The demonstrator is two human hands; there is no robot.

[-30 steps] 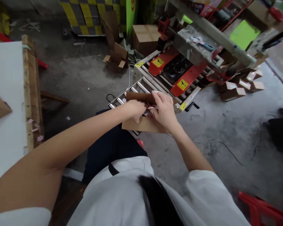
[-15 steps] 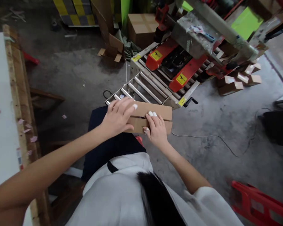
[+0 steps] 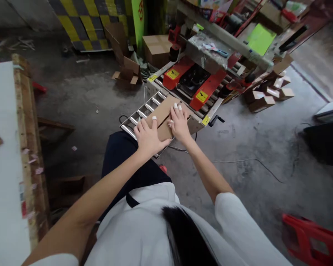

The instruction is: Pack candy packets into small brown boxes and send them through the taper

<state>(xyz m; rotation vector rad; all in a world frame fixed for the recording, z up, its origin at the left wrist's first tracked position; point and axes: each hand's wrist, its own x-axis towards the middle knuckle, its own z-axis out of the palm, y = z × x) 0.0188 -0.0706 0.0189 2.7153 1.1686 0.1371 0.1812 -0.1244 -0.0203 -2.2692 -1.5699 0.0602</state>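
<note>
A brown cardboard box [image 3: 163, 117] rests on the metal rollers [image 3: 133, 121], set slantwise, its top flaps folded down with a dark gap between them. My left hand [image 3: 149, 139] grips its near end, fingers spread over the top and thumb reaching along the near edge. Toward the far right end, my right hand [image 3: 179, 123] holds the box with its fingers pressed on the flaps near the gap. White tips show on several fingers. The undersides of both hands are hidden. Just beyond the box stands a carton sealing machine [image 3: 208, 48] with red side guides [image 3: 202, 95].
A white-topped table [image 3: 1, 155] with a wooden edge is on my left. An open carton [image 3: 129, 70] and a closed carton [image 3: 157, 48] stand behind the rollers. Small boxes [image 3: 262, 102] lie right of the machine. A red plastic stool [image 3: 308, 236] is at lower right; a cable [image 3: 238, 160] crosses the floor.
The box has moved forward, away from my body, and turned from crosswise to slantwise over the rollers. Both hands moved with it; my left hand shifted to the near end.
</note>
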